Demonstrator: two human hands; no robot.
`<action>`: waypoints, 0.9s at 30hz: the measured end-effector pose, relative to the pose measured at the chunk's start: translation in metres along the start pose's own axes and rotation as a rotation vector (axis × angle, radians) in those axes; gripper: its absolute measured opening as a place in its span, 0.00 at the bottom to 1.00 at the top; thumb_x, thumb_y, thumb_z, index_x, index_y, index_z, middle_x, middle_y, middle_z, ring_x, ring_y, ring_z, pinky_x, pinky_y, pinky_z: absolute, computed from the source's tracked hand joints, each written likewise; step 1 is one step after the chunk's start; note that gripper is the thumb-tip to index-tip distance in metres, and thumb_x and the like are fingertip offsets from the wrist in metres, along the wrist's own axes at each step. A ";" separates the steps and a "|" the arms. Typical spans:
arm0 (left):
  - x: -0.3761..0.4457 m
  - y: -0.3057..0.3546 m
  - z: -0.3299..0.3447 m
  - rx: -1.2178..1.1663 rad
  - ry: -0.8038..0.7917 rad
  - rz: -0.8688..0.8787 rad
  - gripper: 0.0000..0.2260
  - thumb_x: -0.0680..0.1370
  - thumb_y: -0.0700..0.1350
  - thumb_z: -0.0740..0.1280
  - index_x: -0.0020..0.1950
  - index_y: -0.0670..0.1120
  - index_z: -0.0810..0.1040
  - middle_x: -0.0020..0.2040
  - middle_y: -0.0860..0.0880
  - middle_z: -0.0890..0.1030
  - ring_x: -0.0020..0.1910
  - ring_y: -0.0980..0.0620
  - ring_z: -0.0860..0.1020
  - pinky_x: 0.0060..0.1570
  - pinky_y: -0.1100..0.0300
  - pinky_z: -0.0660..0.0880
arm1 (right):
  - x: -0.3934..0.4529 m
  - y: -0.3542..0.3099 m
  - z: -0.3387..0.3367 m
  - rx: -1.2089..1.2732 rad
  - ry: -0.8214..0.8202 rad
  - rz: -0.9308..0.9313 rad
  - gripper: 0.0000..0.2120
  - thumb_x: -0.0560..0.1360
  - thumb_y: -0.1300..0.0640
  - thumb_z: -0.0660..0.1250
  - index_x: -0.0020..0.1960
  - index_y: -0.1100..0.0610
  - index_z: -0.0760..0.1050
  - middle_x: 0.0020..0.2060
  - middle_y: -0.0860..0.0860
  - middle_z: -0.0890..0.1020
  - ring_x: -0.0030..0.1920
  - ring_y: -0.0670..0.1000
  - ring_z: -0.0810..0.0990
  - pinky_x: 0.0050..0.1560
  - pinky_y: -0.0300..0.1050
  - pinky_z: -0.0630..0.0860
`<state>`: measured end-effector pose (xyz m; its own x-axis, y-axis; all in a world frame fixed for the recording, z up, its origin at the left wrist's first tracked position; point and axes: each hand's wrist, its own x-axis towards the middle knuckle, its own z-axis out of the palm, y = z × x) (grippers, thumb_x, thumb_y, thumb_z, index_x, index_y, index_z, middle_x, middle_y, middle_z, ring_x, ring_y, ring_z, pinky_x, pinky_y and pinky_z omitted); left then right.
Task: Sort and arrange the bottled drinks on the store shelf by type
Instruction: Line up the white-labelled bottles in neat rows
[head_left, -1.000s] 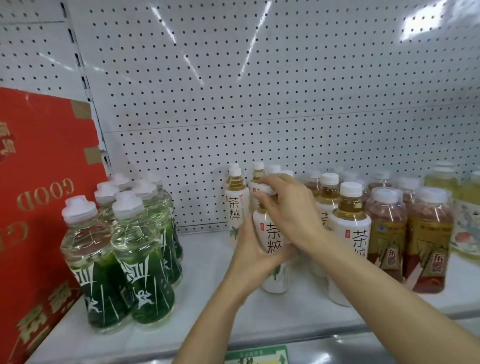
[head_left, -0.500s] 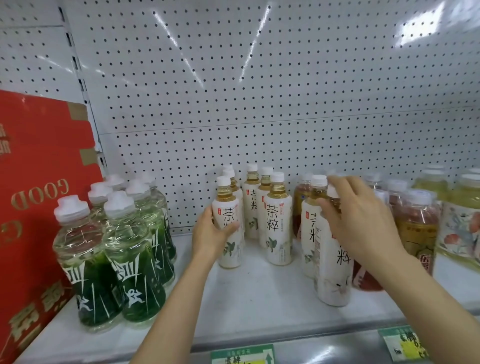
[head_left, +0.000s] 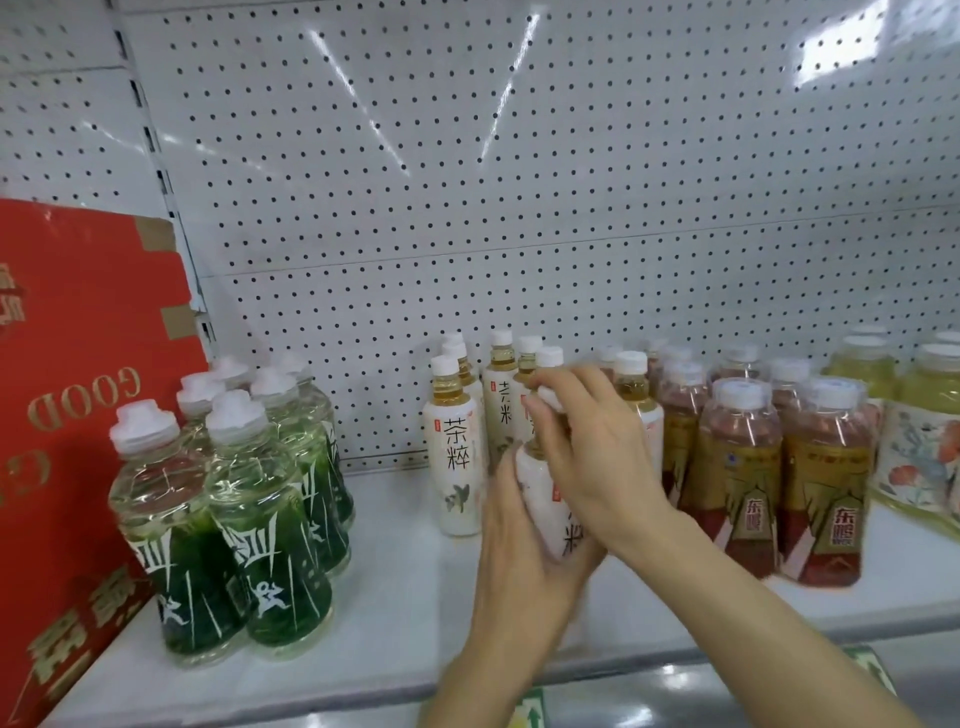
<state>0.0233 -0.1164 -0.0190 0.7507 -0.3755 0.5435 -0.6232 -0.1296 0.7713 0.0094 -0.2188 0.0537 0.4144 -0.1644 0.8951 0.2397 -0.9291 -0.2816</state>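
Centrally, one white-labelled tea bottle (head_left: 553, 499) is gripped by both hands above the white shelf (head_left: 405, 597), tilted with its cap leaning left and away. Its lower body is clasped by the left hand (head_left: 519, 561) from beneath, while its neck and shoulder are wrapped by the right hand (head_left: 587, 447); whether its base touches the shelf cannot be told.

Just behind and to the left, a cluster of the same tea bottles (head_left: 454, 452) is stood upright; at least six white caps can be counted, with one more cap (head_left: 630, 364) seen just right of the right hand.

Well apart on the left, five green-labelled bottles (head_left: 270, 525) with lobed white caps are grouped beside a red carton (head_left: 78, 415).

On the right, red-and-gold bottles (head_left: 737, 483) are packed in rows; about eight caps are made out, the rear ones blurred. Beyond them, at least three yellow bottles (head_left: 930, 436) with floral labels are partly cut off by the edge.
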 end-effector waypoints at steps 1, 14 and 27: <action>0.003 -0.005 -0.001 0.003 0.030 -0.024 0.45 0.69 0.58 0.76 0.79 0.57 0.53 0.76 0.57 0.64 0.74 0.58 0.66 0.70 0.56 0.69 | 0.003 -0.005 0.007 0.073 -0.038 0.044 0.15 0.80 0.50 0.61 0.58 0.58 0.79 0.52 0.53 0.80 0.47 0.53 0.80 0.45 0.51 0.78; 0.047 -0.060 -0.046 0.018 0.217 -0.160 0.41 0.74 0.46 0.75 0.78 0.55 0.52 0.72 0.51 0.63 0.73 0.49 0.62 0.73 0.45 0.63 | -0.027 0.036 0.057 0.053 -0.256 0.440 0.43 0.80 0.51 0.64 0.79 0.61 0.36 0.80 0.58 0.42 0.80 0.55 0.42 0.76 0.48 0.44; 0.052 -0.066 -0.049 0.012 0.165 -0.197 0.43 0.72 0.46 0.77 0.79 0.57 0.54 0.73 0.50 0.64 0.73 0.50 0.65 0.71 0.42 0.67 | -0.017 0.051 0.091 0.235 -0.154 0.544 0.38 0.77 0.54 0.70 0.79 0.56 0.51 0.72 0.56 0.66 0.70 0.54 0.67 0.62 0.42 0.65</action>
<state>0.1143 -0.0821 -0.0256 0.8827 -0.1877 0.4308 -0.4634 -0.1964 0.8641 0.0942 -0.2332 -0.0074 0.6498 -0.5287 0.5461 0.1382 -0.6243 -0.7688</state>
